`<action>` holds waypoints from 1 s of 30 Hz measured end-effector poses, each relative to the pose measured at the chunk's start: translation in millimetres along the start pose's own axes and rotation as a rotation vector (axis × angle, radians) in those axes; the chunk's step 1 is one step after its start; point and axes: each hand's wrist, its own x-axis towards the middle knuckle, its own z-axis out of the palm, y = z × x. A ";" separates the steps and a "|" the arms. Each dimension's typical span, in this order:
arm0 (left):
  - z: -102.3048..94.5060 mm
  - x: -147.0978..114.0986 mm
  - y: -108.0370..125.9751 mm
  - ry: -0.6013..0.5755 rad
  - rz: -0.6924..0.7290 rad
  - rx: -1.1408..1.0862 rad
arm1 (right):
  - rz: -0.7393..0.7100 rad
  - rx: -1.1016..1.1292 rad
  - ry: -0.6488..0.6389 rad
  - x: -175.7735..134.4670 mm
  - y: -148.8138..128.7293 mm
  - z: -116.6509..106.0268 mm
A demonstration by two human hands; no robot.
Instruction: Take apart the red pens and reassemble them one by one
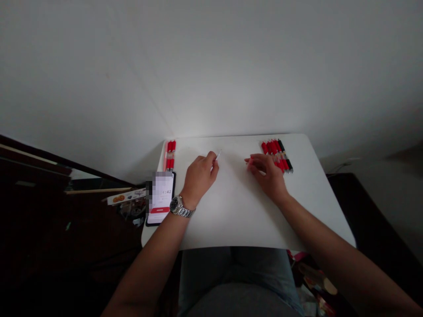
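My left hand (201, 175), with a metal watch (180, 207) on its wrist, is over the middle of the white table. Its thumb and forefinger pinch a thin, pale, pointed pen part (218, 155) whose tip juts up and to the right. To the right, my right hand (268, 176) has its fingertips closed around a small pinkish-red piece (250, 163), mostly hidden and blurred. Just beyond that hand lies a row of red pens (271, 146) with a black pen (281, 145) at its right end. A few more red pens (170, 147) lie at the table's far left.
A phone (162, 193) with a lit screen rests on the left edge of the white table (228, 220). Behind the table stands a plain wall (211, 79). Assorted items (132, 204) show below on the left, and others under the right side.
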 end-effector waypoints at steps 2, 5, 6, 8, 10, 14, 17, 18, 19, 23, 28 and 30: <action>1.9 0.8 0.0 0.045 0.004 -0.026 | 0.046 -0.011 -0.028 -0.1 1.9 -0.4; 3.5 2.0 3.4 0.091 0.000 -0.155 | 0.068 0.046 0.036 -0.4 3.2 0.4; 4.0 2.2 5.6 0.089 -0.003 -0.232 | 0.069 0.066 0.060 -0.3 3.1 0.9; 6.0 2.1 10.6 0.060 -0.027 -0.447 | 0.075 0.090 0.091 0.3 1.9 2.1; 10.3 1.5 15.0 0.000 -0.058 -0.677 | 0.084 0.099 0.102 1.0 -0.7 3.1; 24.0 -0.6 18.1 -0.030 -0.102 -0.892 | 0.053 0.108 0.128 1.0 -5.7 3.5; 32.9 -1.8 17.7 -0.012 -0.128 -1.002 | 0.025 0.095 0.089 0.1 -3.6 3.1; 34.7 -1.9 17.7 -0.007 -0.133 -1.045 | 0.032 0.065 0.026 -0.1 -1.9 3.1; 36.0 -1.7 17.8 -0.003 -0.138 -1.090 | 0.052 0.043 -0.047 -0.3 0.0 3.2; 36.5 0.6 19.1 0.013 -0.185 -1.253 | 0.036 0.072 -0.006 -0.4 2.6 4.0; 33.9 2.9 19.3 0.043 -0.218 -1.366 | 0.044 0.128 0.036 0.8 -4.0 4.3; 33.4 2.8 18.9 0.057 -0.231 -1.395 | 0.038 0.129 0.033 1.3 -5.5 3.8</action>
